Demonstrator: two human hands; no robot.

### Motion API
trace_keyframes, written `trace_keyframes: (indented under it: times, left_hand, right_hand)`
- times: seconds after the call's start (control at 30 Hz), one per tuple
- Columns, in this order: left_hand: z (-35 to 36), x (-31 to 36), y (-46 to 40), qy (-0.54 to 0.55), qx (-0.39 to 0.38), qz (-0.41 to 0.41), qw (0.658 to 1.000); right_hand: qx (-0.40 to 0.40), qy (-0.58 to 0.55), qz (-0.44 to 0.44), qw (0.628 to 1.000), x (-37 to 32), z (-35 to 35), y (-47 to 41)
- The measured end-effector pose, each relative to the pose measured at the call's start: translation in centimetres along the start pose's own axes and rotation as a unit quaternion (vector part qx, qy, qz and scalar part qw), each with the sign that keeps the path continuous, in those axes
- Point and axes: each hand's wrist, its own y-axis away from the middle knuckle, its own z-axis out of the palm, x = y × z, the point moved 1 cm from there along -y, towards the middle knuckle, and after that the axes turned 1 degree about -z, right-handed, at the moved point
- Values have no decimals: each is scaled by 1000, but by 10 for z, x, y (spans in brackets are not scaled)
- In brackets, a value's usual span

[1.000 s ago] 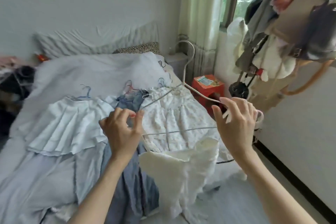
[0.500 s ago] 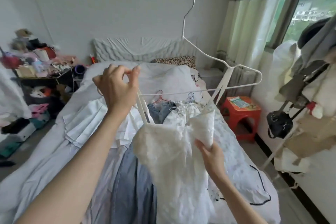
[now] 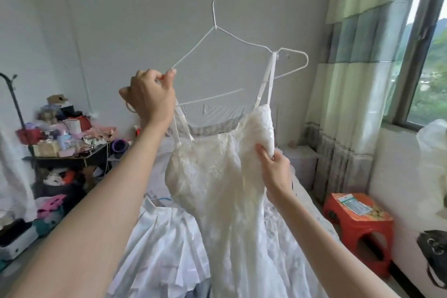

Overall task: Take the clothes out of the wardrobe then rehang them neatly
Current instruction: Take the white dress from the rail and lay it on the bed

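A white wire hanger (image 3: 238,40) is held up high in front of the wall, hook upward. A white lace strap dress (image 3: 217,184) hangs from it by its thin straps, one strap looped over the hanger's right shoulder. My left hand (image 3: 148,95) grips the hanger's left end together with the left strap. My right hand (image 3: 274,167) pinches the dress's upper right edge just below the right strap. On the bed below lies a white pleated skirt (image 3: 167,247).
The bed (image 3: 312,215) with more clothes lies under the dress. A cluttered black side table (image 3: 65,152) stands at left. A red plastic stool (image 3: 358,222) sits by the curtained window (image 3: 358,38) at right. A dark bag (image 3: 433,254) hangs at the far right.
The hanger and dress have been lifted higher, away from the bed. My right hand moved from the hanger's right end down to the dress's top edge and holds it there.
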Motion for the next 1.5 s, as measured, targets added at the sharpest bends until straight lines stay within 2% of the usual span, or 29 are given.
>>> trace_keyframes:
  times: [0.2, 0.33, 0.53, 0.67, 0.87, 0.93, 1.07, 1.2, 1.27, 1.33, 1.4, 1.47, 1.5]
  left_hand:
    - [89, -43, -63, 18, -1, 6, 1000]
    - [144, -70, -60, 23, -32, 24, 999]
    - [219, -150, 24, 5, -148, 0, 989]
    - [252, -201, 97, -51, -241, -28, 969]
    - [291, -260, 198, -93, -385, -83, 914]
    - [298, -276, 227, -93, -433, -95, 891]
    - [297, -302, 265, -88, -471, -101, 872]
    - [291, -327, 288, -135, -460, -170, 861]
    - [288, -337, 292, -128, -459, -168, 863]
    - [288, -344, 292, -115, -462, -151, 866]
    - [289, -345, 292, -105, -473, -123, 866]
    - [289, -344, 295, -92, -487, -108, 862]
    - [286, -344, 297, -90, -493, -115, 858]
  right_hand:
    - [30, -12, -14, 999, 3, 76, -93]
    - [40, 16, 9, 999, 48, 98, -130]
    - [58, 74, 115, 989, 175, 74, -127]
    - [43, 113, 209, 970, 272, 49, -110]
    - [-55, 186, 317, 928, 365, 21, -95]
    - [-39, 280, 284, 916, 382, 10, -104]
    - [3, 418, 101, 903, 394, 10, -141]
    - [-38, 578, -60, 813, 409, 16, -174]
    - [-30, 605, -102, 789, 414, 17, -181]
    - [2, 597, -119, 793, 413, 19, -188]
    - [-5, 577, -140, 805, 411, 22, -194]
    - [-84, 553, -147, 816, 406, 28, -201]
    - [-137, 529, -119, 829, 403, 31, -203]
